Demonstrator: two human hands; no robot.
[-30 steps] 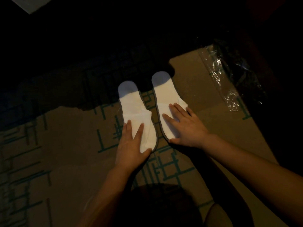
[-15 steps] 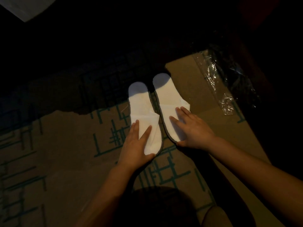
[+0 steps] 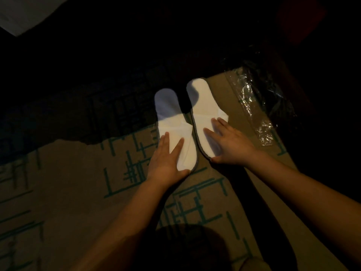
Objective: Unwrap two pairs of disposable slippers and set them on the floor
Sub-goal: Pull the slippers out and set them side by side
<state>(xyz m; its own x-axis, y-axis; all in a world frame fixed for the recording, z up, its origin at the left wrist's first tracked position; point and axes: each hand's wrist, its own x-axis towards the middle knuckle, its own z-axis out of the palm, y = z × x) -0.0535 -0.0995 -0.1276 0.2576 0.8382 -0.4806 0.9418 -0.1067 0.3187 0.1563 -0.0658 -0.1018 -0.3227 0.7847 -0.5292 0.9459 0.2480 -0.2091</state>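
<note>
Two white disposable slippers lie side by side on the patterned carpet, heels pointing away from me. My left hand rests flat on the toe cover of the left slipper, thumb at its near tip. My right hand lies flat on the toe end of the right slipper, fingers spread. Neither hand is closed around anything. An empty clear plastic wrapper lies crumpled to the right of the slippers.
The carpet is tan with green line patterns; its far half is in deep shadow. A pale surface shows at the top left corner. My own shadow darkens the floor at the bottom centre.
Both hands slid the slippers slightly to the right and closer together. The hands stay flat on the toe ends.
</note>
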